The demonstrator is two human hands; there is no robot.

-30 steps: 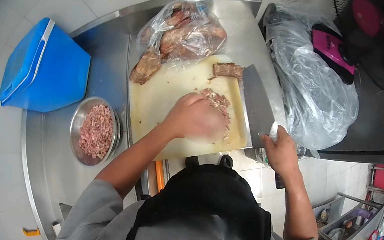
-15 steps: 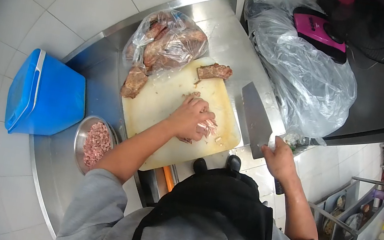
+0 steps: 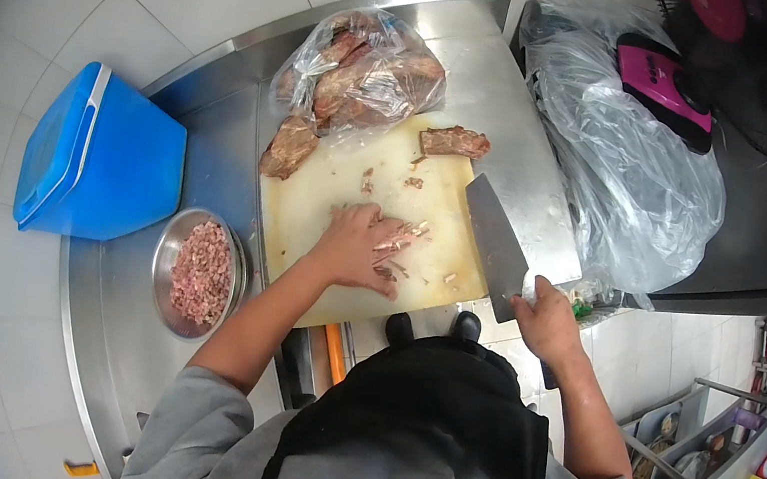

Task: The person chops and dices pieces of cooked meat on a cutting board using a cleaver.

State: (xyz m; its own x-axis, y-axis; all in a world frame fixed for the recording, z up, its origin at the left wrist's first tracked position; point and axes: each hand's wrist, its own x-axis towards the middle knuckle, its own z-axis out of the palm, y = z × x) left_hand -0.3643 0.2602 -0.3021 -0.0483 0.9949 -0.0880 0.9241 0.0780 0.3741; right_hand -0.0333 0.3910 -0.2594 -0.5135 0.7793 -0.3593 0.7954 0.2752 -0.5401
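My left hand (image 3: pixel 354 247) rests on the cutting board (image 3: pixel 306 216), thumb and fingers spread around a small heap of cut meat strips (image 3: pixel 395 242). The fingers are apart and touch the meat's left side. My right hand (image 3: pixel 548 320) is closed around the handle of a wide-bladed cleaver (image 3: pixel 496 243), whose blade lies at the board's right edge. At the board's top right is a browned piece of meat (image 3: pixel 454 143); another piece (image 3: pixel 290 148) is at the left edge. A clear bag of meat (image 3: pixel 365 74) sits at the back.
A metal bowl of diced meat (image 3: pixel 201 275) stands left of the board on the steel counter (image 3: pixel 120 297). Behind it is a blue cooler (image 3: pixel 118 160). Plastic bags (image 3: pixel 619 167) and a pink-and-black object (image 3: pixel 662 91) lie at the right. A shelf rack (image 3: pixel 699 475) stands lower right.
My left hand has moved left across the board with meat strips, and its fingers have spread from their earlier grasp. The cleaver stays in my right hand, now slightly closer to the board.
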